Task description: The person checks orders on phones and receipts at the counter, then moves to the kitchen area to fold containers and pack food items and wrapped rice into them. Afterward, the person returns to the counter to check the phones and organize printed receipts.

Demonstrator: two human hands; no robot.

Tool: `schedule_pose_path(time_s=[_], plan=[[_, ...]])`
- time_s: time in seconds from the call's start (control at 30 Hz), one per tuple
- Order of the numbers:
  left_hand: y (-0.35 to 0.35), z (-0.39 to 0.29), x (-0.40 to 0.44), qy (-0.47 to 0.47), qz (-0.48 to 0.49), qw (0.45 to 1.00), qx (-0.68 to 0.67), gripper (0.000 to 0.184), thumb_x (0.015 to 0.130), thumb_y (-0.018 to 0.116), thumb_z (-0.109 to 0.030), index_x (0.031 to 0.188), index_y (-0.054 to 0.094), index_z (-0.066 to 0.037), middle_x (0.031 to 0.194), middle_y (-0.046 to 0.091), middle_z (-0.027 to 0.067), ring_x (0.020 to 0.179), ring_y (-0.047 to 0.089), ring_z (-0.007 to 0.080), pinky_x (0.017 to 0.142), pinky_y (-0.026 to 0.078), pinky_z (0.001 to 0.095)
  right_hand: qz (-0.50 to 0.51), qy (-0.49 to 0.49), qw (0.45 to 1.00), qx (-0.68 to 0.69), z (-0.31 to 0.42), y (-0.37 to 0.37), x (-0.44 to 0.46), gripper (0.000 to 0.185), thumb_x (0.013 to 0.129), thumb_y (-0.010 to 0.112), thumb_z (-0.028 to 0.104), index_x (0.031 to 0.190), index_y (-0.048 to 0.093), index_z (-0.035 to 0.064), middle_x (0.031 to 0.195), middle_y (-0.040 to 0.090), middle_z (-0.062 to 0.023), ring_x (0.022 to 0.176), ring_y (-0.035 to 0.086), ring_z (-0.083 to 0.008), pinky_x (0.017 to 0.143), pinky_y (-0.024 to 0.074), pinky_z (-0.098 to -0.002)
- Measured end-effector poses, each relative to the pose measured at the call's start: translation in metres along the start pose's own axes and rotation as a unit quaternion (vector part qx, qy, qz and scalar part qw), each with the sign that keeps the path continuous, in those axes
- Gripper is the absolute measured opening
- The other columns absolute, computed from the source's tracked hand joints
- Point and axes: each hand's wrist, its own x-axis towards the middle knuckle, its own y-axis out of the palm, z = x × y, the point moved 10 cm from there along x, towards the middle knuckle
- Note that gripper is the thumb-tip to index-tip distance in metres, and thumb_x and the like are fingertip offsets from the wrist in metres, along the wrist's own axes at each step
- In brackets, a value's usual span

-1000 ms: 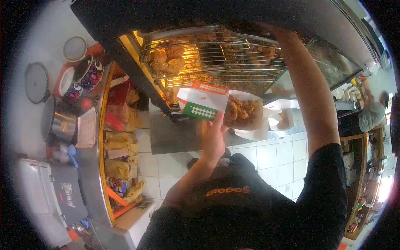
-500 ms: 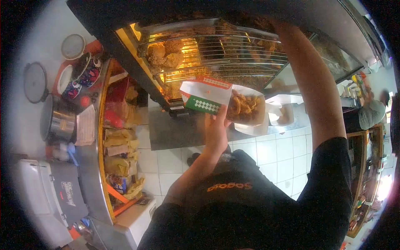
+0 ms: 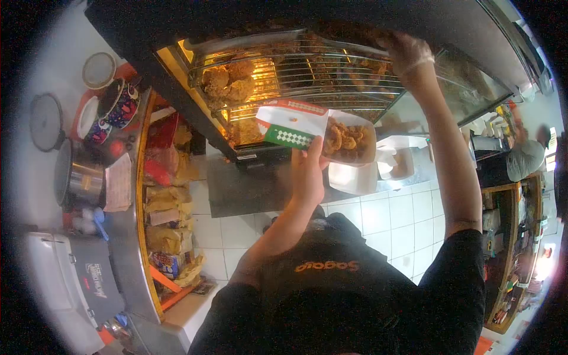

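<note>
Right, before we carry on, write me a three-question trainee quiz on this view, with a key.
1. Which hand holds the box?
2. True or false: the box is shut.
3. Fill in: fried food sits in the box and on the wire ___.

Key:
1. The left hand.
2. False; its lid stands open.
3. Rack.

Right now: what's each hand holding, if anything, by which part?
Left hand: open white, red and green cardboard box, by its near edge, about midway. Right hand: too shadowed to tell.
</note>
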Motion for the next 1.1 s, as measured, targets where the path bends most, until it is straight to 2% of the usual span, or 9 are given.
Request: schedule_pose_path(time_s=[0.17,0.23,0.4,0.6,0.67,0.87,0.93,1.0,1.1], plan=[[0.009,-0.004,0.004,0.013,0.033,0.999,-0.023,0.039,0.095,0.055,-0.014,0.132,0.044,-0.011,0.125,0.055,0.0034,0.112,0.058,0.0190,0.092,0.052,0.0423,-0.200,-0.088,0.968,0.125,0.036,-0.063,-0.048,0.026,0.085,0.061,0.013,0.110,0.065,0.0142,0.105,0.067,-0.0068,0.092,0.062,-0.0284,0.078,0.0500,-0.0392],[0.006,-0.002,0.004,0.006,0.013,1.000,-0.007,0.040,0.096,0.054,-0.014,0.134,0.041,-0.011,0.128,0.054,0.0048,0.115,0.057,0.0210,0.094,0.051,0.0443,-0.102,-0.057,0.907,0.405,0.047,-0.057,-0.061,0.026,0.077,0.069,0.015,0.103,0.067,0.0126,0.105,0.064,-0.0074,0.106,0.057,-0.0289,0.085,0.0486,-0.0417],[0.008,-0.001,-0.001,0.016,0.040,0.997,-0.058,0.040,0.093,0.060,-0.016,0.130,0.045,-0.012,0.124,0.053,0.0032,0.110,0.056,0.0171,0.092,0.050,0.0374,0.125,-0.090,0.919,0.363,0.118,-0.003,-0.093,0.019,0.080,0.066,0.018,0.097,0.067,0.0108,0.107,0.063,-0.0085,0.107,0.056,-0.0313,0.088,0.0482,-0.0407],[-0.024,0.001,0.003,0.040,-0.009,0.998,-0.039,0.037,0.093,0.056,-0.012,0.129,0.046,-0.010,0.126,0.054,0.0042,0.113,0.055,0.0189,0.089,0.052,0.0406,0.090,-0.166,0.860,0.475,0.125,0.020,-0.108,0.028,0.079,0.063,0.020,0.107,0.068,0.0142,0.127,0.057,-0.0115,0.111,0.056,-0.0340,0.094,0.0469,-0.0385],[-0.034,-0.001,-0.002,0.047,-0.002,0.998,-0.031,0.038,0.094,0.055,-0.012,0.131,0.046,-0.011,0.129,0.053,0.0045,0.118,0.053,0.0210,0.093,0.050,0.0451,0.150,-0.085,0.755,0.633,0.120,0.020,-0.109,0.032,0.083,0.061,0.020,0.113,0.067,0.0130,0.132,0.054,-0.0143,0.117,0.055,-0.0330,0.097,0.0456,-0.0386],[-0.093,-0.004,-0.021,0.071,-0.072,0.995,-0.004,0.034,0.094,0.056,-0.013,0.127,0.050,-0.011,0.126,0.054,0.0026,0.120,0.051,0.0216,0.094,0.047,0.0473,0.063,0.159,0.693,0.701,0.099,0.084,-0.158,0.049,0.088,0.063,0.018,0.134,0.050,0.0074,0.134,0.054,-0.0165,0.123,0.052,-0.0243,0.099,0.0443,-0.0357],[-0.101,-0.014,-0.035,0.106,-0.058,0.993,0.010,0.033,0.094,0.057,-0.014,0.126,0.051,-0.012,0.124,0.054,0.0021,0.119,0.050,0.0208,0.094,0.046,0.0434,0.102,0.324,0.628,0.700,0.118,0.117,-0.195,0.073,0.087,0.069,0.019,0.147,0.028,0.0079,0.129,0.056,-0.0154,0.116,0.055,-0.0204,0.094,0.0479,-0.0335],[-0.098,-0.014,-0.040,0.097,-0.019,0.995,-0.003,0.032,0.093,0.059,-0.014,0.124,0.051,-0.010,0.123,0.054,0.0012,0.117,0.051,0.0193,0.095,0.043,0.0376,0.213,0.290,0.310,0.880,0.192,0.108,-0.202,0.081,0.084,0.072,0.020,0.149,0.024,0.0111,0.136,0.049,-0.0127,0.111,0.059,-0.0217,0.090,0.0528,-0.0338],[-0.133,0.006,-0.043,-0.015,-0.075,0.976,0.204,0.032,0.093,0.059,-0.015,0.123,0.050,-0.006,0.121,0.054,0.0040,0.114,0.051,0.0179,0.094,0.042,0.0357,0.172,0.275,0.163,0.932,0.216,0.148,-0.235,0.082,0.084,0.071,0.024,0.149,0.023,0.0111,0.138,0.048,-0.0115,0.118,0.055,-0.0235,0.092,0.0526,-0.0362]])
